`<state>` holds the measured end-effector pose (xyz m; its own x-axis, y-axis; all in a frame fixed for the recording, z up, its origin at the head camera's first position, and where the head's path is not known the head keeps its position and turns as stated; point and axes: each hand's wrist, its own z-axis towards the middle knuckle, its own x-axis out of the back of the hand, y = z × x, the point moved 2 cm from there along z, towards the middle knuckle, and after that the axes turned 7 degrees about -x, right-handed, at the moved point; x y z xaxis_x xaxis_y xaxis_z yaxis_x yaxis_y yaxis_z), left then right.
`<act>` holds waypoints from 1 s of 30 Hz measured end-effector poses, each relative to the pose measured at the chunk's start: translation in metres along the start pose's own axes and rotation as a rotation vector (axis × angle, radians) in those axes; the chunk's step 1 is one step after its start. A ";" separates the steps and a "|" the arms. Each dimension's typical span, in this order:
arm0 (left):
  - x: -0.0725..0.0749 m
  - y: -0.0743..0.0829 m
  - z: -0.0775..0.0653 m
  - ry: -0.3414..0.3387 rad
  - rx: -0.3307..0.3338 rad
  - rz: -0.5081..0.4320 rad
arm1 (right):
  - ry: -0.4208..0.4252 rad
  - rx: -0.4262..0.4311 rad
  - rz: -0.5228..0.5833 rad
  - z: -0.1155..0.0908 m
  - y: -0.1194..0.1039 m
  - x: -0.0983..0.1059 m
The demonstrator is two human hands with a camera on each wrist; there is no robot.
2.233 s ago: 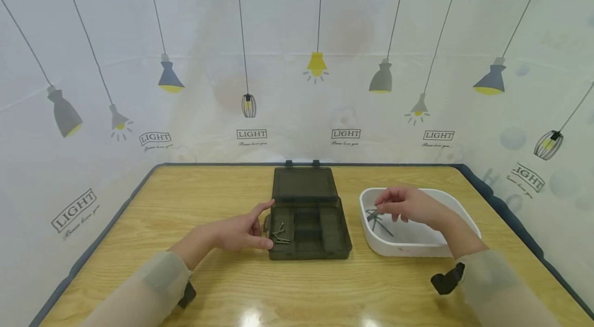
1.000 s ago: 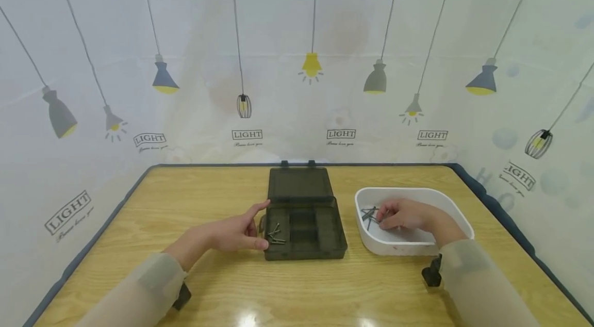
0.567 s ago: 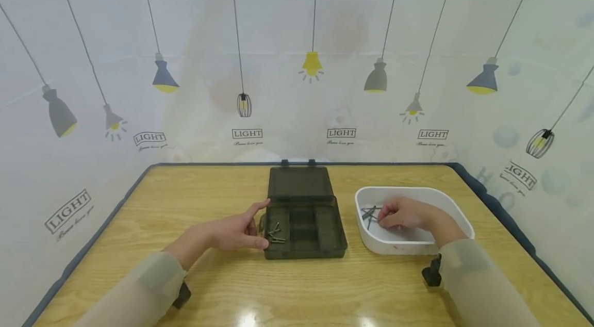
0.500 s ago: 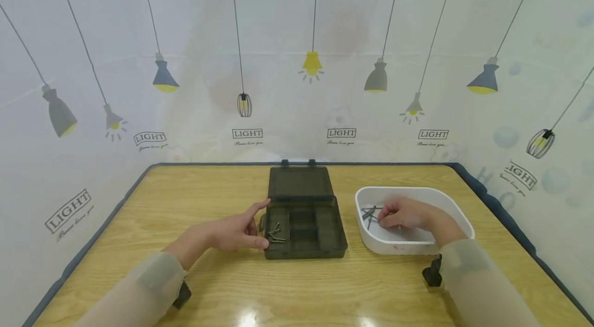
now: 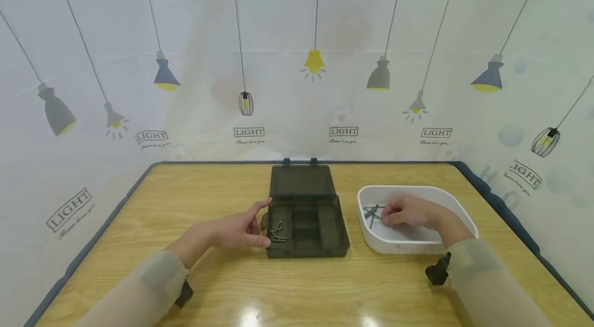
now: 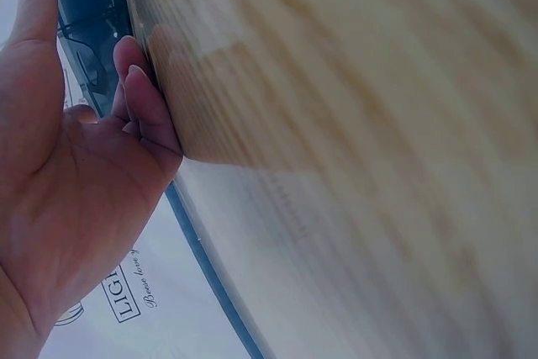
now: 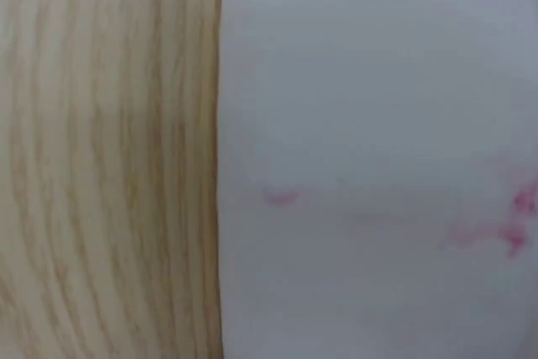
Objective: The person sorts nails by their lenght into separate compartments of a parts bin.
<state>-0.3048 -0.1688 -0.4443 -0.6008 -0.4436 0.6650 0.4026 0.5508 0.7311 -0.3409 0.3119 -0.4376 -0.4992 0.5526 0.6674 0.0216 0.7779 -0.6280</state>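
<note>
A dark, see-through compartment box (image 5: 320, 231) lies on the table with its lid (image 5: 302, 181) raised at the back. Several short metal screws or nails (image 5: 279, 234) are in its left compartment. My left hand (image 5: 236, 229) rests at the box's left side, index finger by the back corner and thumb at the front one. In the left wrist view the left hand (image 6: 84, 182) has its other fingers loosely bent. My right hand (image 5: 415, 213) reaches into a white tub (image 5: 403, 248), fingers bent together beside several dark thin pins (image 5: 373, 212). I cannot tell whether it pinches one.
The wooden table (image 5: 209, 285) ends at a blue edge along the wall sheet (image 5: 278, 74), printed with lamps. Wood lies between the box and tub. In the right wrist view, only the tub's outer wall (image 7: 361, 124) with pink smudges and some table show.
From above the pins, my right hand has lowered into the tub and shifted slightly right of them, then stayed nearly still. My left hand keeps its place on the box.
</note>
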 end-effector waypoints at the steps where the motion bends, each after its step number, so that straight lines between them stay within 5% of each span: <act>1: 0.000 0.000 0.000 0.000 0.000 -0.004 | -0.001 0.010 -0.002 0.000 -0.001 0.000; 20: 0.002 -0.001 0.000 -0.001 -0.005 -0.006 | 0.177 0.054 0.153 -0.017 -0.020 -0.003; 30: 0.001 -0.001 -0.001 -0.004 -0.007 -0.015 | 0.230 0.205 0.237 -0.031 -0.054 -0.014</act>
<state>-0.3052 -0.1703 -0.4441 -0.6096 -0.4486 0.6535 0.3986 0.5392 0.7419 -0.3081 0.2714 -0.4004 -0.2938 0.7803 0.5522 -0.0718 0.5580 -0.8267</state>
